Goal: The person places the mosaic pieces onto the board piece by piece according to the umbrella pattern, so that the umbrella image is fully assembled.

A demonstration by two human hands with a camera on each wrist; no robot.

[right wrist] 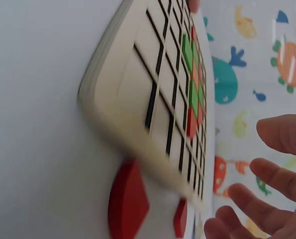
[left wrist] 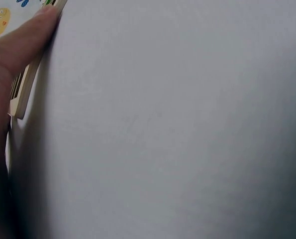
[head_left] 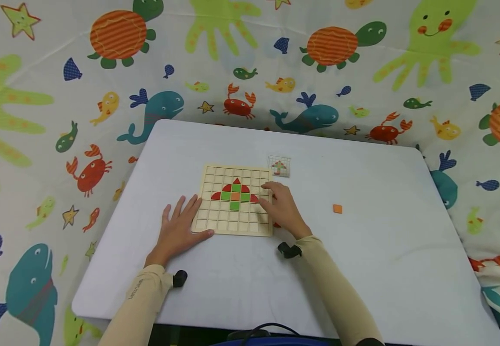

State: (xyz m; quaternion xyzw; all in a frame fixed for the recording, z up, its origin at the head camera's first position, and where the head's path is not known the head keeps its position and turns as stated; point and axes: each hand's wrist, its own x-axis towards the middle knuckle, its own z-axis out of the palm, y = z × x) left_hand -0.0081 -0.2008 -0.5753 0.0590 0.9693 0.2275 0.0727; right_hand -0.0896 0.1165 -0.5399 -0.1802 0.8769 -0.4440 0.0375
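Observation:
A wooden grid board [head_left: 206,223] lies on the white table, bearing a pattern of red, green and orange tiles. My left hand [head_left: 177,236] rests with extended fingers at the board's left edge, its thumb along the near edge. In the left wrist view the thumb [left wrist: 31,37] touches the board's side [left wrist: 22,102]. My right hand [head_left: 287,209] is over the board's right edge, near the red wing tile [head_left: 254,198]. Its fingers [right wrist: 259,206] are spread and hold nothing in the right wrist view. Beside the board, partly hidden by that hand, are a red piece [right wrist: 125,204] and a smaller-looking red one [right wrist: 180,219].
A small card [head_left: 285,171] with a similar pattern in a grid lies just beyond the board's far right corner. One orange square tile [head_left: 338,208] sits alone to the right. Behind the table [head_left: 388,269] hangs a curtain [head_left: 215,77] with sea animals.

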